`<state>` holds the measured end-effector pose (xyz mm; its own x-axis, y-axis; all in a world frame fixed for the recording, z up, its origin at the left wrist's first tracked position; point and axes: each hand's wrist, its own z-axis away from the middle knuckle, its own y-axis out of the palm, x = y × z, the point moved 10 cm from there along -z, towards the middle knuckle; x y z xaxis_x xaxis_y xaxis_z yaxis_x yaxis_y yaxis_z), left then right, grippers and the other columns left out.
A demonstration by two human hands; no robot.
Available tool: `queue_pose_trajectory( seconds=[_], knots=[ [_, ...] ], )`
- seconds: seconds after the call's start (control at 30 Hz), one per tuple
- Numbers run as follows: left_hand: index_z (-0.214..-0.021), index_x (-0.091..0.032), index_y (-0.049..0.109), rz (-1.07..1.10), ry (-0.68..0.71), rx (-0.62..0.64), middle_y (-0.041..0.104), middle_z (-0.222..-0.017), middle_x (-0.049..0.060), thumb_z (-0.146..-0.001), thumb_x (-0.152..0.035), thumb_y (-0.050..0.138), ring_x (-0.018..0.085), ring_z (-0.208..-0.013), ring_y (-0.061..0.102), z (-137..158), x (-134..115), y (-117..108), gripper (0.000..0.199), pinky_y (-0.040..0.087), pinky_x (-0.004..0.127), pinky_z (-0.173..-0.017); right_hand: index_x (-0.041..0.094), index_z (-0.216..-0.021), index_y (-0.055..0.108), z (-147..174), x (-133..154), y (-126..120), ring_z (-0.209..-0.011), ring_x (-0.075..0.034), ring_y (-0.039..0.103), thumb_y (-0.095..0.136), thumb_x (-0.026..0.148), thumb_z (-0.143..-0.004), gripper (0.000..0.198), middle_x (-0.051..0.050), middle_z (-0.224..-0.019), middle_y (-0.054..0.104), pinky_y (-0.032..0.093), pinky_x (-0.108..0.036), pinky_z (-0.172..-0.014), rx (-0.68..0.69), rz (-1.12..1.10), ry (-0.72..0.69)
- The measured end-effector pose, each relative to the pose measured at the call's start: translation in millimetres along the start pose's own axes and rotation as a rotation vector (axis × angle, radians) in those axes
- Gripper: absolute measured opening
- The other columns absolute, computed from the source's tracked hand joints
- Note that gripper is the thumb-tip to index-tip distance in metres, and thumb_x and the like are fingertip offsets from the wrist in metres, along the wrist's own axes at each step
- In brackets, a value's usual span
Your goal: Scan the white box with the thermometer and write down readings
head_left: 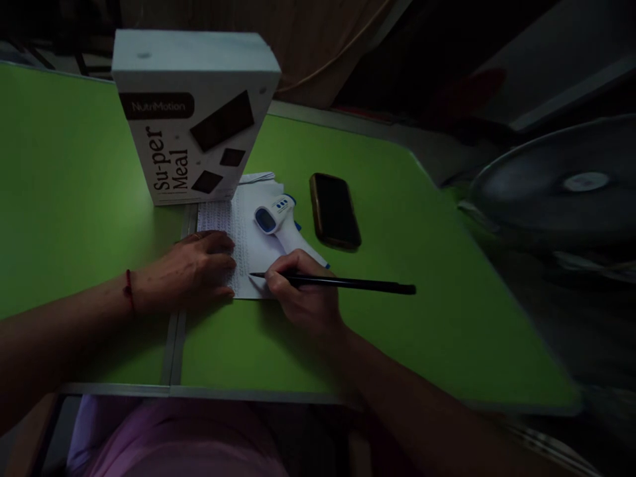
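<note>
A sheet of paper [256, 254] covered with rows of small handwriting on its left part lies on the green table. My left hand [191, 270] rests flat on the paper's left side, fingers a little apart and holding nothing. In my right hand [308, 295] is a long, slim black pen [370, 284], pinched near its front. Its tip meets or hovers just over the paper beside the writing; I cannot tell which. A white and blue infrared thermometer [285, 225] lies on the paper's right part, just beyond my right hand.
A white "Su-per Meal" box [193, 126] stands upright at the paper's far left. To the right of the thermometer lies a dark phone [336, 211]. The green table [417, 232] has a metal seam [173, 344] left of the paper. A round fan [561, 182] stands past its right edge.
</note>
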<state>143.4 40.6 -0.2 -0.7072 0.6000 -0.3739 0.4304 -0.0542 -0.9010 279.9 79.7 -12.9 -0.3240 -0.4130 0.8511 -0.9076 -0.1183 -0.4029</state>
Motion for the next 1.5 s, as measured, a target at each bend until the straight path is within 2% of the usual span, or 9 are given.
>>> queue_pose_trajectory(
  seconds=[0.43, 0.77, 1.3, 1.5],
  knots=[
    [-0.102, -0.008, 0.072, 0.010, 0.031, -0.020, 0.063, -0.125, 0.020, -0.084, -0.027, 0.080, 0.032, -0.111, 0.065, -0.1, -2.0, -3.3, 0.026, 0.058, 0.044, -0.093, 0.022, -0.063, 0.053, 0.7, -2.6, 2.3, -0.049, -0.010, 0.046, 0.062, 0.026, -0.076, 0.016, 0.005, -0.054, 0.053, 0.037, -0.024, -0.048, 0.036, -0.005, -0.005],
    [-0.103, -0.009, 0.072, 0.021, -0.015, 0.020, 0.062, -0.128, 0.019, -0.085, -0.026, 0.080, 0.034, -0.114, 0.064, -0.5, 0.3, -1.5, 0.026, 0.059, 0.046, -0.092, 0.022, -0.063, 0.054, -0.1, -2.8, 2.4, -0.049, -0.010, 0.046, 0.061, 0.026, -0.076, 0.016, 0.005, -0.053, 0.053, 0.037, -0.024, -0.048, 0.031, 0.000, 0.001],
    [-0.099, -0.011, 0.072, 0.006, -0.013, 0.023, 0.062, -0.128, 0.018, -0.085, -0.027, 0.079, 0.033, -0.113, 0.065, -1.4, 0.7, -0.1, 0.023, 0.059, 0.044, -0.091, 0.022, -0.063, 0.052, 0.3, 1.5, 4.8, -0.048, -0.010, 0.045, 0.061, 0.022, -0.076, 0.016, 0.005, -0.053, 0.052, 0.036, -0.024, -0.047, 0.053, -0.002, -0.021],
    [-0.103, -0.009, 0.072, 0.022, -0.002, 0.012, 0.062, -0.127, 0.019, -0.085, -0.027, 0.080, 0.033, -0.114, 0.064, -0.9, 0.5, -1.4, 0.026, 0.058, 0.046, -0.094, 0.022, -0.063, 0.052, -0.3, 2.6, 5.7, -0.048, -0.009, 0.045, 0.060, 0.023, -0.076, 0.016, 0.005, -0.054, 0.052, 0.036, -0.023, -0.047, 0.060, -0.019, -0.017]
  ],
)
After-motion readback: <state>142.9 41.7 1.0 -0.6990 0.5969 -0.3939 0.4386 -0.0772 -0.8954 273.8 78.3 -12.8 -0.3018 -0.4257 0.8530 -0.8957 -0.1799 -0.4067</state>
